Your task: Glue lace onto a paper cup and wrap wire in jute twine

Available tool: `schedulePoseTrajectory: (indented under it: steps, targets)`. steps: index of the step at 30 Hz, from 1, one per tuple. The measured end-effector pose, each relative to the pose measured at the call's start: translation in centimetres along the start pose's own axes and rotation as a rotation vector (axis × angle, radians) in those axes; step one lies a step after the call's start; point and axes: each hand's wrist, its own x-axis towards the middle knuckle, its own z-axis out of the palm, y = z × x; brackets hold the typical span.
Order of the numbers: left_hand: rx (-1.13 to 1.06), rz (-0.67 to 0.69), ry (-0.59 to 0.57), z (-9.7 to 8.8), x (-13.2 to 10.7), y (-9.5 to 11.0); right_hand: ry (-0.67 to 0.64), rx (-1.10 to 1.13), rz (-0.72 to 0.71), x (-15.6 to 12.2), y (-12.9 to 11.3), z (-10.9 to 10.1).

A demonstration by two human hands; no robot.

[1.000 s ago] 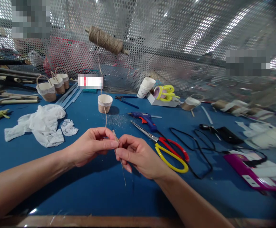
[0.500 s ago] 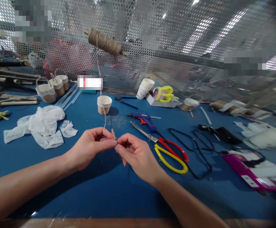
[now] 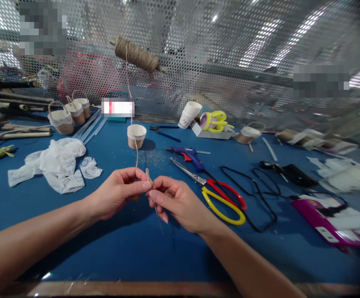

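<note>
Over the blue table [image 3: 111, 248], my left hand [image 3: 118, 192] and my right hand [image 3: 175, 203] meet fingertip to fingertip. Both pinch a thin piece of jute twine [image 3: 133, 136] that runs up to a spool of twine [image 3: 136, 54] mounted on the perforated metal screen. A short twisted end sticks up between the thumbs, and a thin strand hangs below my right hand. Behind the hands stands a paper cup wrapped in twine [image 3: 137, 135].
Red-and-yellow scissors [image 3: 220, 194] and a blue glue gun [image 3: 189, 156] lie right of my hands, beside a black cord [image 3: 254, 194]. Crumpled white plastic [image 3: 54, 163] lies at left, small cup baskets [image 3: 64, 116] behind it. Stacked paper cups [image 3: 190, 114] and a magenta object [image 3: 325, 223] are further right.
My right hand has shifted a little around the twine end, first rising to the left fingertips, then dropping slightly so a strand shows below it again. My left hand holds steady.
</note>
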Motion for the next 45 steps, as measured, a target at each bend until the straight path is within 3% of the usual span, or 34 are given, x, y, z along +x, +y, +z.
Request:
schedulePoseTrajectory:
  steps: [9,12,15,19,23,31,45]
  targets:
    - [-0.011,0.010,0.149,0.2,0.4,-0.9,0.257,-0.350,-0.133,-0.1,0.9,1.0]
    - [-0.005,0.002,0.147,0.2,0.3,-0.7,0.254,-0.366,-0.147,-0.1,0.9,1.0]
    - [-0.002,-0.036,0.059,0.1,0.1,-0.1,0.204,-0.253,-0.109,0.0,0.4,0.2]
    - [-0.029,-0.142,-0.168,-0.2,-0.2,0.1,0.236,-0.034,-0.132,0.3,0.2,-0.9]
    - [-0.044,-0.216,-0.308,-0.2,-0.5,-0.2,0.141,0.118,-0.079,0.4,0.4,-0.9]
    - [-0.033,-0.234,-0.212,-0.2,-0.5,-0.1,0.106,0.101,-0.080,0.2,0.6,-0.5]
    - [0.001,-0.260,-0.193,-0.2,-0.6,0.0,0.154,-0.130,-0.136,0.1,0.1,-0.5]
